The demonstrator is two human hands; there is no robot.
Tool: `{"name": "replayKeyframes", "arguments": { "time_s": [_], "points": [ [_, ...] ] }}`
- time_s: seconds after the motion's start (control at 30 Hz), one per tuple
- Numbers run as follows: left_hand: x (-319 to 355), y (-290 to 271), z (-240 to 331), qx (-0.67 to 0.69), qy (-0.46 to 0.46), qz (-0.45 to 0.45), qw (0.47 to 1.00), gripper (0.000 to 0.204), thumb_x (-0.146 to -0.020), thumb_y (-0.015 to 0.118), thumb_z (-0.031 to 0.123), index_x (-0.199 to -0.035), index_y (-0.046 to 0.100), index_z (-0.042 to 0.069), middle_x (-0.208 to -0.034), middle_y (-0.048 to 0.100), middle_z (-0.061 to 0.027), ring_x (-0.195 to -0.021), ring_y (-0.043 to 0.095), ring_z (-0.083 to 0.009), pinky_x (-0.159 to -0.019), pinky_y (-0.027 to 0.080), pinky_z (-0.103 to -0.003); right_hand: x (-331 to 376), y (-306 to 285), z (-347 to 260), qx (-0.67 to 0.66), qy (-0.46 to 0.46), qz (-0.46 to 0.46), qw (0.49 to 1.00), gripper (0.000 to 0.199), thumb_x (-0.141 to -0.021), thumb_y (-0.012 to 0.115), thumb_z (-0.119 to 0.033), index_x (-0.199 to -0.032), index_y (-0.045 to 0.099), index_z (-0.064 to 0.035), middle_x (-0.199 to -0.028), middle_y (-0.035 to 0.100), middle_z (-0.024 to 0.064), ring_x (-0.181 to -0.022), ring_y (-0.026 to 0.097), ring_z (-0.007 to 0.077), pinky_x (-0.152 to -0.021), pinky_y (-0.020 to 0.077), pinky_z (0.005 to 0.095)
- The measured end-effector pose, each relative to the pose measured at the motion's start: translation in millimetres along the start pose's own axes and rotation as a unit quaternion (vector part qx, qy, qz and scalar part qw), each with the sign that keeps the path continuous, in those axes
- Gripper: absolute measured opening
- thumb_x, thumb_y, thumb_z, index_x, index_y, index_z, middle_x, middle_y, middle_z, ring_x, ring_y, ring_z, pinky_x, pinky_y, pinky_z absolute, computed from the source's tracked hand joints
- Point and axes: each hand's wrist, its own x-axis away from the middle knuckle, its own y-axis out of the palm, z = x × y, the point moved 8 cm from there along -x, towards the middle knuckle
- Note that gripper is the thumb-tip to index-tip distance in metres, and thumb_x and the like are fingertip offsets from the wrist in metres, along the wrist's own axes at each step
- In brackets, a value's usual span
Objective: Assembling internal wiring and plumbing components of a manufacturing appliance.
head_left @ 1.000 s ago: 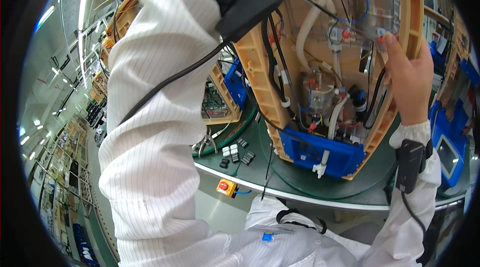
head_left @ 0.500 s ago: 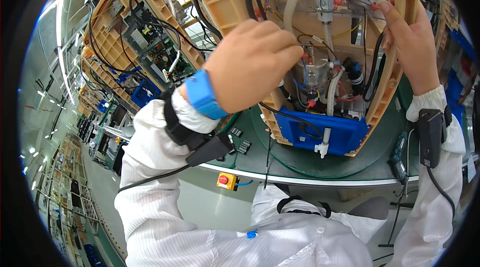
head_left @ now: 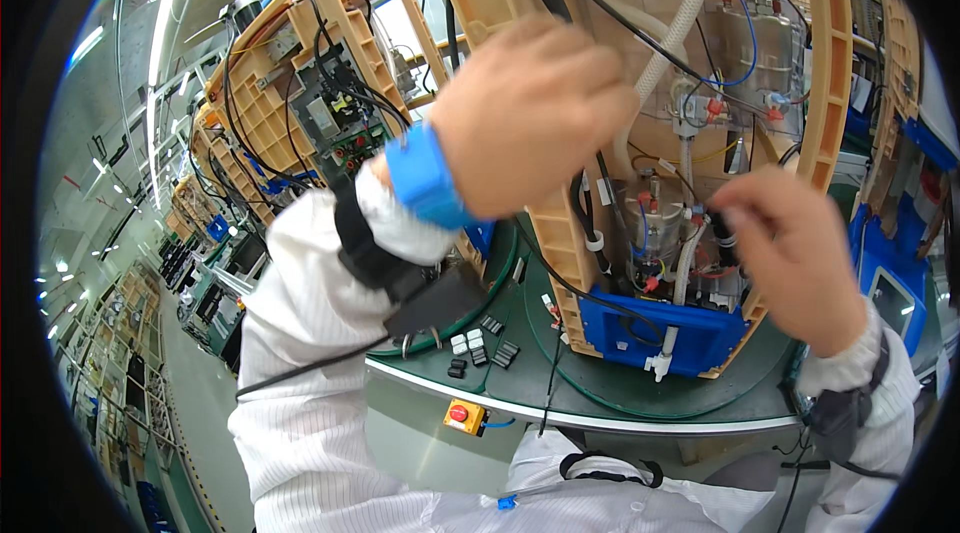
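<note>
Factory bench [head_left: 640, 403] | hands apart: left hand [head_left: 530, 113] hides frame [head_left: 560, 243] | right hand [head_left: 800, 253] pinches tube [head_left: 685, 268], blurred

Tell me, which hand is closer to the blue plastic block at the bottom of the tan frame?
Right. The right hand hangs just above the blue plastic block, fingertips among the hoses over it. The left hand is higher up and to the left, against the tan frame.

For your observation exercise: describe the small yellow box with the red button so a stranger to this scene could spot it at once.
Start at the green worktable carrying the tan frame with its blue base. Follow the table's pale front edge down to below the left hand. There hangs the small yellow box; unlike the black and white clips on top, it bears a round red button.
</note>
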Motion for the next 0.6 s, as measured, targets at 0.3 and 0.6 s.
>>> {"name": "replayKeyframes", "arguments": {
  "time_s": [0.3, 0.6],
  "points": [
    [-18.9, 0.7, -41.0, -0.022, 0.075, -0.020, 0.997, 0.012, -0.077, 0.066, 0.009, -0.089, 0.067, 0.010, -0.087, 0.062, -0.0029, -0.091, 0.058, -0.0252, -0.088, 0.046, -0.039, -63.7, 97.3, 28.6, -0.161, 0.090, -0.039, 0.982, 0.027, -0.092, 0.054, -0.008, -0.114, 0.058, 0.0071, -0.097, 0.067, 0.0232, -0.092, 0.066, 0.0364, -0.085, 0.0511, 0.0389],
    [-11.3, 24.0, -38.9, 0.051, 0.049, -0.039, 0.997, 0.013, -0.075, 0.065, 0.011, -0.087, 0.071, 0.011, -0.092, 0.063, -0.0020, -0.100, 0.058, -0.0244, -0.100, 0.040, -0.041, -30.1, 116.5, 50.1, -0.235, 0.157, -0.124, 0.951, 0.020, -0.100, 0.046, -0.013, -0.107, 0.054, 0.0048, -0.090, 0.065, 0.0153, -0.068, 0.064, 0.0207, -0.066, 0.0521, 0.0355]
  ]
}}
